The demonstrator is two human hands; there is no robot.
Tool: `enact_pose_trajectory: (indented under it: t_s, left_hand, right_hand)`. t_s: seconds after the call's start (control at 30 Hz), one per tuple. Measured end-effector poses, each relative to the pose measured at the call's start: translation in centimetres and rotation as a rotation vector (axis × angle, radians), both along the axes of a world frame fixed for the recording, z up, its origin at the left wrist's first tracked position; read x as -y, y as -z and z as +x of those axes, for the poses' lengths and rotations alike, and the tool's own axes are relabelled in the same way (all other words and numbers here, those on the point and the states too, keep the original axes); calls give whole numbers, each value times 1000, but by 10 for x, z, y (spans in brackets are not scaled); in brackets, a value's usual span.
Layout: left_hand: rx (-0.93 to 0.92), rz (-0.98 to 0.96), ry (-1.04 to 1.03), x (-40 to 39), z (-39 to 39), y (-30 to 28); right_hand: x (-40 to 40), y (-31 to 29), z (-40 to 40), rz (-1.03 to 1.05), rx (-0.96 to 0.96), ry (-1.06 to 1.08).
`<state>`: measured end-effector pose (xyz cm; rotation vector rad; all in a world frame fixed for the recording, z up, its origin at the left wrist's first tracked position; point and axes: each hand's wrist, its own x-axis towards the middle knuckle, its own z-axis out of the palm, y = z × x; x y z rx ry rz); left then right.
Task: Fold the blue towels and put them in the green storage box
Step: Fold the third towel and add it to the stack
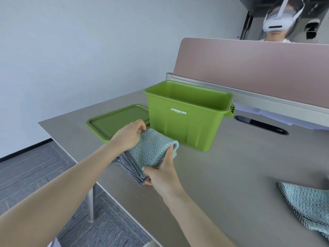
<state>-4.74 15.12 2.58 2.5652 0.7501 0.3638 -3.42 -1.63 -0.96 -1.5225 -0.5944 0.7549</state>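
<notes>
A folded light-blue towel (153,152) with a dark checked border is held just in front of the green storage box (187,122). My left hand (128,137) grips its far left edge. My right hand (162,172) holds its near right side, thumb on top. The box stands open, and what I see of its inside is bare. A second blue towel (306,202) lies loose on the table at the right edge of the view.
The box's green lid (114,122) lies flat to the left of the box. The grey table (231,166) ends close on the left, above a carpeted floor. A pink divider (258,65) stands behind the box, with a person in a headset beyond it. A dark cable slot (261,124) sits right of the box.
</notes>
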Motion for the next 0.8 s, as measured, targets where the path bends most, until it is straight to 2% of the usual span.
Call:
enact_pose_trajectory:
  t_s: [0.2,0.37,0.47,0.5,0.57,0.6,0.67,0.73,0.8]
  left_hand:
    - [-139,-50,81,9,-1,9]
    - [-2,-149,16,10,-11,32]
    - [66,-178,-19,19,-9,37]
    - [85,-197,-29,24,-7,38]
    - [109,-233,-45,35,-2,39]
    - [122,-255,-43,40,1,39]
    - [156,-293,-36,50,6,36]
    - [188,-241,-50,58,8,27]
    - [229,-87,-56,68,9,17]
  right_hand:
    - [-2,8,3,-22,90,33]
    - [8,7,9,-8,183,105]
    - [18,5,16,52,232,330]
    - [22,4,19,91,298,429]
    - [31,2,26,119,574,556]
    - [35,1,30,91,732,554]
    - [40,-2,39,-89,930,401]
    - [45,0,46,-356,976,199]
    - [49,5,49,-515,935,87]
